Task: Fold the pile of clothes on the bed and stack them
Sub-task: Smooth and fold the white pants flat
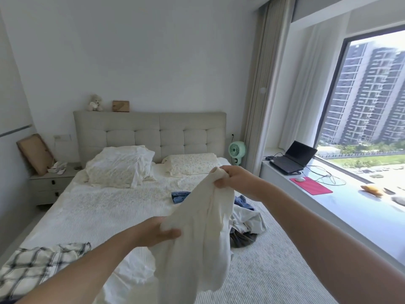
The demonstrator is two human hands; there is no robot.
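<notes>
Nearest us, our left hand [158,232] and farther right hand [228,178] each pinch the cream garment [197,238], stretched diagonally between them above the bed [98,207].

1. The place is a bedroom in a home: a wide bed [105,207] with a tufted headboard [149,132] and two pillows [119,165] fills the middle.
2. A nightstand [51,185] with drawers stands beside the bed.
3. A teddy bear [94,103] and a small frame [120,106] sit on top of the headboard.
4. Loose clothes [245,220] and a plaid garment [35,264] lie on the bed.
5. Curtains [263,84] hang by a big window [368,95] that looks out on tall apartment blocks.
6. A laptop [292,157] sits on the window ledge, and a green fan [236,151] stands near the bed.
</notes>
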